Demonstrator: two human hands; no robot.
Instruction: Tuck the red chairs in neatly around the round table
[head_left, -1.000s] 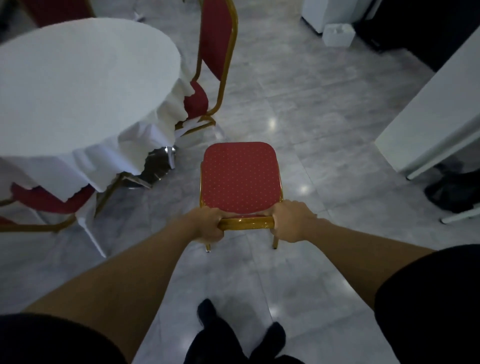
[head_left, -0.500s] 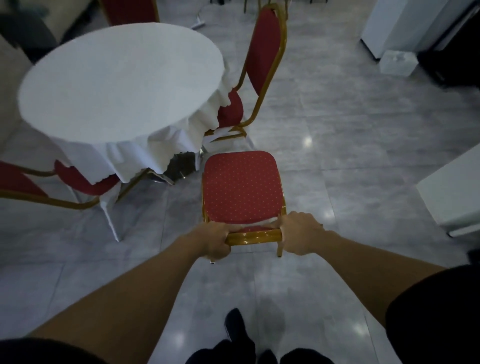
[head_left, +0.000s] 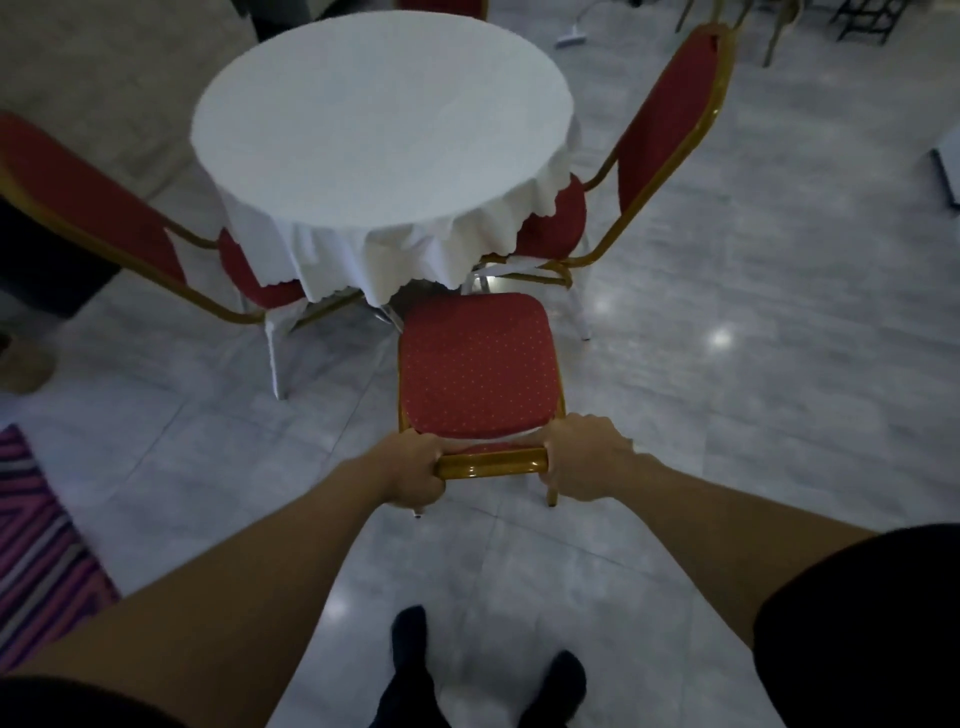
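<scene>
Red dotted chair (head_left: 475, 364), gold frame, backrest top gripped by left hand (head_left: 413, 475) and right hand (head_left: 584, 457); seat front at tablecloth (head_left: 384, 260) hem, frame centre.

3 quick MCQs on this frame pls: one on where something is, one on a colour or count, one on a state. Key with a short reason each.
1. Where is the striped rug?
A. under the table
B. at the left edge of the floor
C. on a chair seat

2. What colour is the tablecloth?
A. white
B. red
C. gold

3. How is the near chair held?
A. one hand on the seat
B. not held
C. both hands on the top rail of its back

Key: 1 B, it lies far left, clear of the table. 2 A, the cloth is plain white. 3 C, left hand and right hand grip the gold rail.
</scene>
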